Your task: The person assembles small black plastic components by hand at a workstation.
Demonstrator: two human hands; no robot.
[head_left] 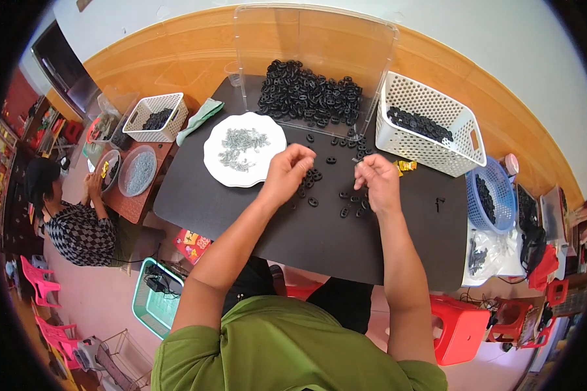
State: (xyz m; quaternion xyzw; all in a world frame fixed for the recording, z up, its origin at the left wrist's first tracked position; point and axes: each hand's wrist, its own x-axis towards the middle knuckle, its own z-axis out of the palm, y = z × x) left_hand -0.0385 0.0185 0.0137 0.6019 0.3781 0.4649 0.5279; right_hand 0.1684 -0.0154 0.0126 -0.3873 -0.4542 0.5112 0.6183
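Note:
My left hand (289, 174) is raised over the dark table, its fingers pinched together; what they hold, if anything, I cannot make out. My right hand (379, 181) is closed in a pinch too, with a small greyish piece (355, 159) showing at the fingertips. Between and below the hands lie several small black oval parts with holes (331, 159). Left of my left hand stands a white wavy-rimmed plate (216, 171) with a scatter of small shiny slender pieces (240, 144). Behind the hands, a clear bin (310, 40) holds a heap of black oval parts (310, 94).
A white perforated basket (430, 98) with black parts stands at the back right, a blue basket (482, 202) beyond the right edge. Yellow wrappers (407, 165) lie by my right hand. At left, another person (78, 221) sits at a brown table. A red stool (460, 329) stands at lower right.

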